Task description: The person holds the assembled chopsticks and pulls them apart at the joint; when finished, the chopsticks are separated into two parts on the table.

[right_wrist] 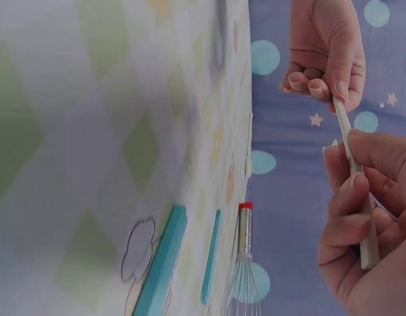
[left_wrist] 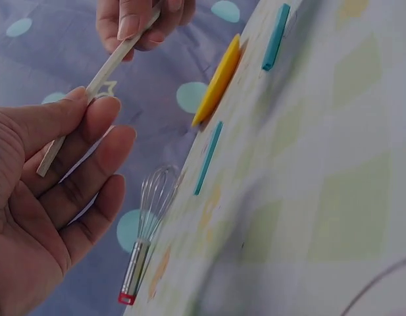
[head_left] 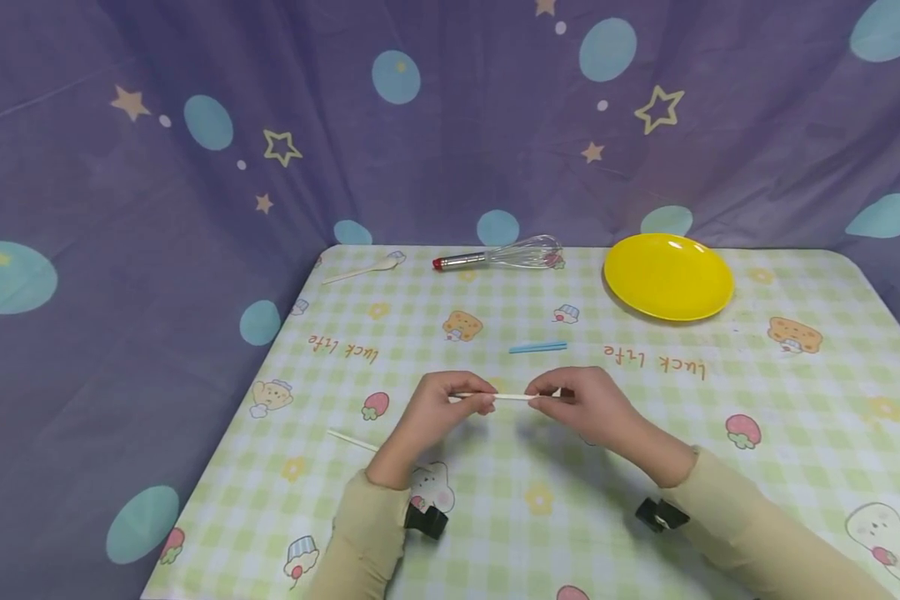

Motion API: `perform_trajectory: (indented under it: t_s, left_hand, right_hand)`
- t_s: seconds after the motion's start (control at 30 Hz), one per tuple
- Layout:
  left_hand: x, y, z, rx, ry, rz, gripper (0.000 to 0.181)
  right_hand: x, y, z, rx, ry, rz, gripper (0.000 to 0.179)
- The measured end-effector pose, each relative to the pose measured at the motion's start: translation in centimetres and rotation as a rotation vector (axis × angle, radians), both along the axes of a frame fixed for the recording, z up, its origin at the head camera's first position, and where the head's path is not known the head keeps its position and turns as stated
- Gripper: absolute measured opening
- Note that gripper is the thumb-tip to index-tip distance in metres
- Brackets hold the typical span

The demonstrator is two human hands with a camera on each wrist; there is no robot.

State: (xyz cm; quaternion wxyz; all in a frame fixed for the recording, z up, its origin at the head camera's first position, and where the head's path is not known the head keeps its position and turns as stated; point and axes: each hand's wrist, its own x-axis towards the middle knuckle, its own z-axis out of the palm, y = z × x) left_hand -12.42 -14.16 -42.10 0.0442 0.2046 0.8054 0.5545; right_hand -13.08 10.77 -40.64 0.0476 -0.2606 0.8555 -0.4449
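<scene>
My left hand point(head_left: 446, 402) pinches one part of a thin pale chopstick point(head_left: 513, 397) between thumb and index finger. My right hand point(head_left: 588, 404) pinches it farther along, so it spans both hands level above the table. In the left wrist view the chopstick point(left_wrist: 110, 66) has a squared end that sticks out past the left thumb; the other left fingers are spread loosely. The right wrist view shows its other blunt end point(right_wrist: 369, 253) beside the curled right fingers. A second pale stick point(head_left: 352, 439) lies on the table, partly covered by the left forearm.
Short teal sticks point(head_left: 537, 347) lie beyond the hands; another teal piece point(right_wrist: 163, 263) shows nearer in the wrist views. At the back of the checked tablecloth point(head_left: 510, 550) are a pale spoon point(head_left: 367, 268), a whisk point(head_left: 495, 256) and a yellow plate point(head_left: 669, 277), before a purple curtain point(head_left: 450, 158).
</scene>
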Motion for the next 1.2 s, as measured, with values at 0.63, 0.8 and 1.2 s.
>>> perform_trajectory:
  t_s: [0.63,0.8,1.2]
  left_hand:
    - [-1.0,5.0,0.5,-0.251,0.151,-0.135,0.008]
    - [-1.0,5.8,0.3,-0.279,0.18,-0.133,0.008]
    - [-1.0,7.0,0.2,-0.304,0.214,-0.133,0.007]
  right_hand:
    - [0.6,3.1,-0.4,0.057,0.067,-0.053,0.006]
    - [0.9,3.3,-0.5,0.094,0.113,-0.059,0.007]
    - [0.9,3.6,-0.9,0.162,0.211,-0.026,0.008]
